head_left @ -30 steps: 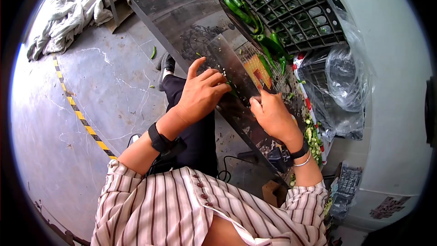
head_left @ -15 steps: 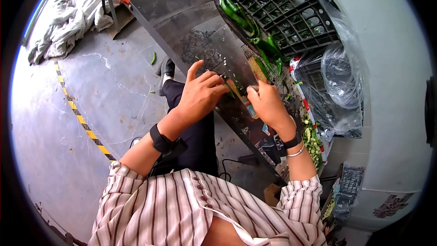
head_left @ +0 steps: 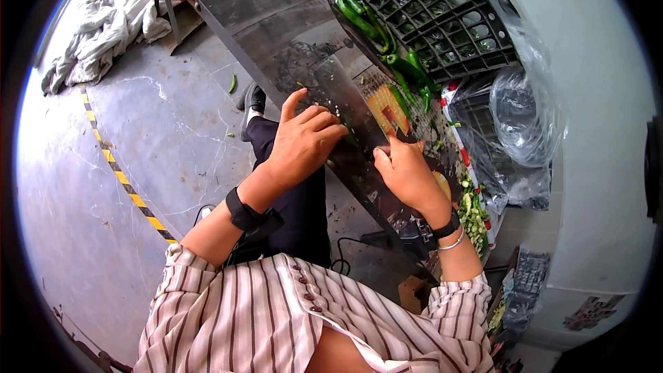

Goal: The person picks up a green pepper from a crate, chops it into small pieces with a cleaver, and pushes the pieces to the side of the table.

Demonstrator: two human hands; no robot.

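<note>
In my right hand [head_left: 407, 173] is the handle of a broad-bladed knife [head_left: 343, 93], its fingers wrapped round it. The blade lies over the dark, shiny tabletop, pointing away from me. My left hand [head_left: 307, 135] is beside the blade, fingers curled down and thumb side raised. Under its fingertips shows a bit of green pepper [head_left: 351, 137], mostly hidden by the hand and blade. Small pale seeds are scattered by the blade. Whole long green peppers [head_left: 359, 22] lie beyond, with more by the crate.
A black plastic crate [head_left: 431, 17] holding green peppers stands at the far right. Chopped pepper pieces [head_left: 473, 221] are heaped along the table's right side, near clear plastic wrapping [head_left: 521, 121]. Crumpled cloth [head_left: 103, 27] and yellow-black tape [head_left: 121, 176] are on the floor.
The knife blade has shifted and turned, so its broad face now shows more. My right hand has moved slightly down with it. My left hand stays almost in place.
</note>
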